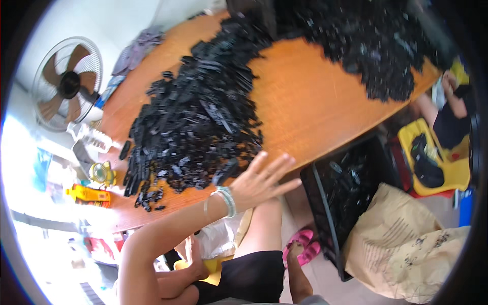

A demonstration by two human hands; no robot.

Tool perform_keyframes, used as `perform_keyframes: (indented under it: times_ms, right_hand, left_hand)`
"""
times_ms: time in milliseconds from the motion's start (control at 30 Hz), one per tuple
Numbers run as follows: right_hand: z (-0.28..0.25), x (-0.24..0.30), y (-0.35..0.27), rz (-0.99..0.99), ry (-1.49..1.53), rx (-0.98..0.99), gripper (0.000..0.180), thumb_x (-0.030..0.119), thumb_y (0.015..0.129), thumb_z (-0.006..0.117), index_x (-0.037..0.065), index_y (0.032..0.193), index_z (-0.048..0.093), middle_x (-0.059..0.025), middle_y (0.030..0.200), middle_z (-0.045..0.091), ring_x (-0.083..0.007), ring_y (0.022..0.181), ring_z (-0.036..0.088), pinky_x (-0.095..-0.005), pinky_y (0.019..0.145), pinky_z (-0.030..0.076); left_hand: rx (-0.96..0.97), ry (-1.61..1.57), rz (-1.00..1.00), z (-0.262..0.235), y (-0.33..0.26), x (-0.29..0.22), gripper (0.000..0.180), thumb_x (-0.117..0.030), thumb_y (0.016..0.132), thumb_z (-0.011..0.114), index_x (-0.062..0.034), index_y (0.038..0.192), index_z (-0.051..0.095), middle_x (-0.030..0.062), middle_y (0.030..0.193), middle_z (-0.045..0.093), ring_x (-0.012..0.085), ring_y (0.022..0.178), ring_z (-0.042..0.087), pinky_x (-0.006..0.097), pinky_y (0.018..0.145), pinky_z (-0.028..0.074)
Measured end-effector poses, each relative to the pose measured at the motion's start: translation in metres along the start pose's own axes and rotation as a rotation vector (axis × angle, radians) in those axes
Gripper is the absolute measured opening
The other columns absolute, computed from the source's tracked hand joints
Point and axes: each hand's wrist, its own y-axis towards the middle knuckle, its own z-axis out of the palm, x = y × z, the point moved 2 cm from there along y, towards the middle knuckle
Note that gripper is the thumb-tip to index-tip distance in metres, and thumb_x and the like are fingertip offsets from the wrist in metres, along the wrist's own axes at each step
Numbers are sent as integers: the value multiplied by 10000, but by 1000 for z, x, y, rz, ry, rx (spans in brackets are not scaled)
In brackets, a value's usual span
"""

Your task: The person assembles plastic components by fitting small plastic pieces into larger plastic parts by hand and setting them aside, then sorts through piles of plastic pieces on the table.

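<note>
My left hand (pixel 267 179), with bracelets on its wrist, is raised near the front edge of the wooden table (pixel 300 112). Its fingers are spread and slightly blurred, and nothing shows in them. Just beyond it lies a heap of small black plastic-looking strips (pixel 193 122); one larger black piece (pixel 224 172) lies close by the wrist. My right arm hangs down at the lower edge, and my right hand (pixel 294 249) appears low beside pink sandals (pixel 306 246). Its fingers are too small and unclear to read.
Another black heap (pixel 376 56) covers the table's far right. A black crate (pixel 325 218) with dark pieces stands right of my knees, beside a brown paper sack (pixel 401 244). At left are a fan (pixel 68 84) and a yellow bottle (pixel 89 195). Another person (pixel 452 112) sits at far right.
</note>
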Motion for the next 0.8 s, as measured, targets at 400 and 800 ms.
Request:
perform_keyframes:
  times_ms: [400, 800]
  right_hand:
    - [-111, 124, -25, -313, -77, 138, 14, 29, 819, 549, 36, 819, 537, -93, 598, 570, -157, 452, 559, -268, 369, 433]
    - [-206, 244, -221, -482, -225, 66, 166, 3, 807, 529, -53, 956, 579, -135, 692, 629, -186, 537, 619, -262, 483, 500]
  left_hand:
    - [-368, -339, -308, -64, -116, 55, 357, -106, 735, 618, 15, 1068, 574, 182, 1086, 549, 321, 1073, 520, 412, 942, 417]
    - [-259, -538, -855, -16, -86, 50, 339, -364, 648, 774, -57, 748, 671, 111, 844, 628, 279, 806, 637, 382, 687, 522]
